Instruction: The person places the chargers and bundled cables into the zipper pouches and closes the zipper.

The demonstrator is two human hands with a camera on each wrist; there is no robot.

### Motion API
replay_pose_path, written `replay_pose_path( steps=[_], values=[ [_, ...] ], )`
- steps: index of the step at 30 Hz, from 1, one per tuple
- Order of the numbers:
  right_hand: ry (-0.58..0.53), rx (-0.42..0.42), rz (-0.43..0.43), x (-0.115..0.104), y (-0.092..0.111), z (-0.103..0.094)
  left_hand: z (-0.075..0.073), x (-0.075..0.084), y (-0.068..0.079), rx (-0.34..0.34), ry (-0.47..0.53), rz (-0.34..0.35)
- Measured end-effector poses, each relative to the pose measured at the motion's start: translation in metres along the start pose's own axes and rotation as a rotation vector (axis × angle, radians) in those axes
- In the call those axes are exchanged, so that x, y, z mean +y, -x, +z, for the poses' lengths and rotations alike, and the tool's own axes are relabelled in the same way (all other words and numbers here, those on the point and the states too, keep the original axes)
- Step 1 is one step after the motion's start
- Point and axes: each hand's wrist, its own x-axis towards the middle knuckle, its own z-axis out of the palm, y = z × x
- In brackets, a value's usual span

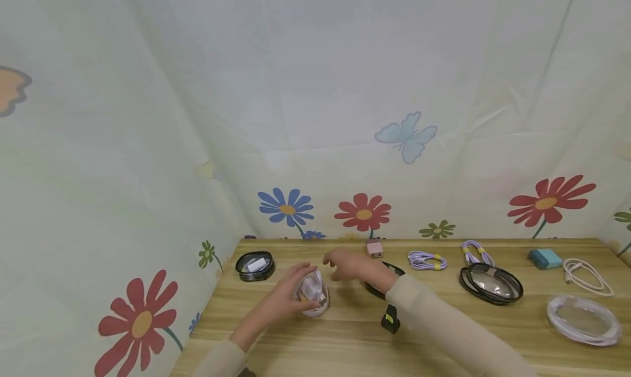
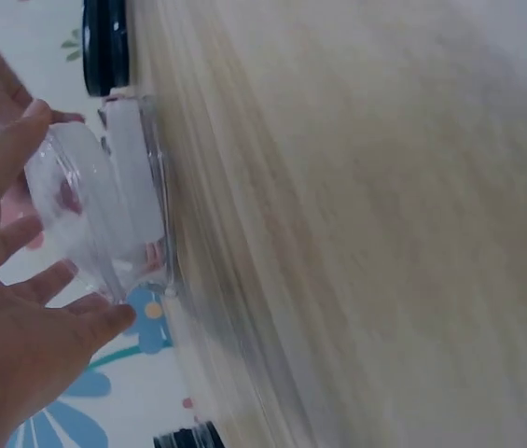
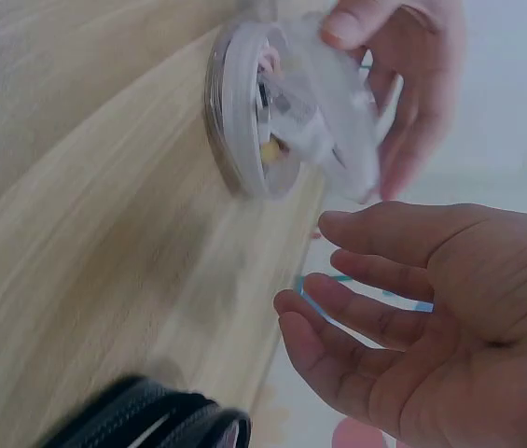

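My left hand (image 1: 288,295) grips the raised clear lid (image 3: 342,107) of a small round case (image 3: 242,112) with a whitish rim. The case stands low on the wooden table, its lid tilted up from the base. Inside show whitish contents and a small yellow bit (image 3: 270,150), partly hidden by the lid. Just to the right of the case, my right hand (image 3: 431,308) hovers with its fingers loosely bent and nothing between them. Under the right forearm, a round black case (image 1: 394,268) is partly hidden.
A black case with a white item (image 1: 255,264) lies at the left. Along the back are a pink charger (image 1: 374,249), purple cables (image 1: 426,261) and a teal charger (image 1: 546,258). An open black case (image 1: 493,284), a white cable (image 1: 589,275) and a lilac-rimmed case (image 1: 584,319) lie right.
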Motion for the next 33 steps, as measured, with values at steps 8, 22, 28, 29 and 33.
replay_pose_path(
  steps=[8,22,28,29,33],
  values=[
    [0.012,0.005,0.005,0.007,0.007,-0.004,0.005,0.012,-0.007,-0.103,-0.092,-0.006],
    [0.040,-0.054,0.050,0.010,0.012,0.009,0.008,0.020,-0.006,-0.107,-0.139,-0.033],
    [0.046,0.017,-0.087,0.014,0.008,0.025,0.009,0.017,-0.004,-0.084,-0.091,0.000],
    [0.044,0.027,-0.102,0.014,0.007,0.027,0.010,0.017,-0.004,-0.083,-0.079,0.002],
    [0.006,0.059,-0.110,0.013,0.004,0.031,0.009,0.016,-0.005,-0.078,-0.034,-0.008]
  ],
)
